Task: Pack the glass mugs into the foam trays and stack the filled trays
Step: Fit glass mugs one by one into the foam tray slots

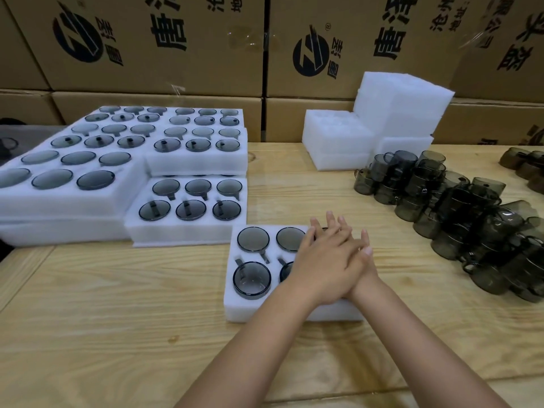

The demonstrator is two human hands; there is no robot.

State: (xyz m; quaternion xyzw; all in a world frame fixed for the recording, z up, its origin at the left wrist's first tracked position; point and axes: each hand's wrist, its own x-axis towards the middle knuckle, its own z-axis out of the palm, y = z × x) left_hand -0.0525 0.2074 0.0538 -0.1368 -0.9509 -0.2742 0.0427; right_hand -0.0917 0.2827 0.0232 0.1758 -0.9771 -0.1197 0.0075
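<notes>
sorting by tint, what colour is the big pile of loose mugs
Smoky dark grey, see-through. The loose mugs show best in the head view.

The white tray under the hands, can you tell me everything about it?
The tray is a thick white foam block lying flat on the wooden table. Round pockets with narrow handle slots hold smoky glass mugs; four show, the rest is hidden. The left hand and right hand rest crossed, fingers straight, on its right side. Its back-left corner is beside a filled stack.
</notes>
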